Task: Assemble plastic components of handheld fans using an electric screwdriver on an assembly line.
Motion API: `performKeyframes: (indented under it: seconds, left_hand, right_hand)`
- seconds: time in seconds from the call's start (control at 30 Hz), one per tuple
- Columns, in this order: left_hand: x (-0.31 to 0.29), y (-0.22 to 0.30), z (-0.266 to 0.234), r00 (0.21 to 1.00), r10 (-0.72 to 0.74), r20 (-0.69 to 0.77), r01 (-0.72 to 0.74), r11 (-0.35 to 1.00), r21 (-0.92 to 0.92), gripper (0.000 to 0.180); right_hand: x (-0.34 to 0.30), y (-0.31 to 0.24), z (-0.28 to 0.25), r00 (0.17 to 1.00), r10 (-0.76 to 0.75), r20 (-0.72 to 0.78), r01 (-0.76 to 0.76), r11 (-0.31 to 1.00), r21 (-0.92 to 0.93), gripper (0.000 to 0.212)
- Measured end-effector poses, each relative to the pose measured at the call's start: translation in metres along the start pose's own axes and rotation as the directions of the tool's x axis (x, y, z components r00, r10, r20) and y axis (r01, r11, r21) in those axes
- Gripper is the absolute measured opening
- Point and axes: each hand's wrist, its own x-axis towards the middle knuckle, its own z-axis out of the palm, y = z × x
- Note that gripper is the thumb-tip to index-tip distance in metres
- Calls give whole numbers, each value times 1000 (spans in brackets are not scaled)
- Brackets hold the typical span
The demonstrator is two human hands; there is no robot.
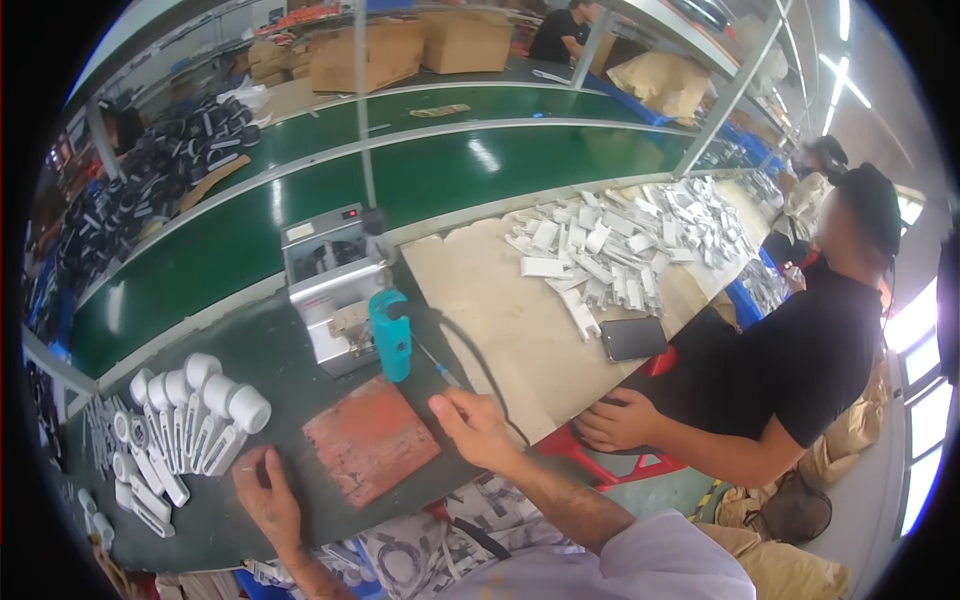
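My right hand [472,428] is closed around a slim tool [447,375] with a thin shaft and a blue section; its handle is hidden in the fingers. The shaft points up and left, toward a teal plastic piece [391,338] with a hooked top. A reddish, worn square pad [370,440] lies between my hands. My left hand [268,492] rests at the green table, fingers loosely bent and apart, with nothing visible in it. Nearest to it on the left are several white handles with round heads [205,405], laid out in a fan.
A grey metal box machine [335,285] with a small red display stands behind the pad. A black cord [485,365] curves past my right hand. Right are a phone [634,339], a heap of white plastic parts [625,240] and a seated co-worker [810,340]. A green conveyor [420,185] runs behind.
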Motion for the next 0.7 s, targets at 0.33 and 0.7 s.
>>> performKeyframes:
  seconds: [0.33,0.7]
  left_hand:
    - [-4,13,-7,978,197,-64,-194,979,55,11]
    - [-1,7,-13,954,299,-32,-295,950,102,11]
  right_hand:
    - [-4,4,8,996,76,-38,-78,994,-72,44]
    - [-2,1,15,997,53,-59,-58,995,-82,45]
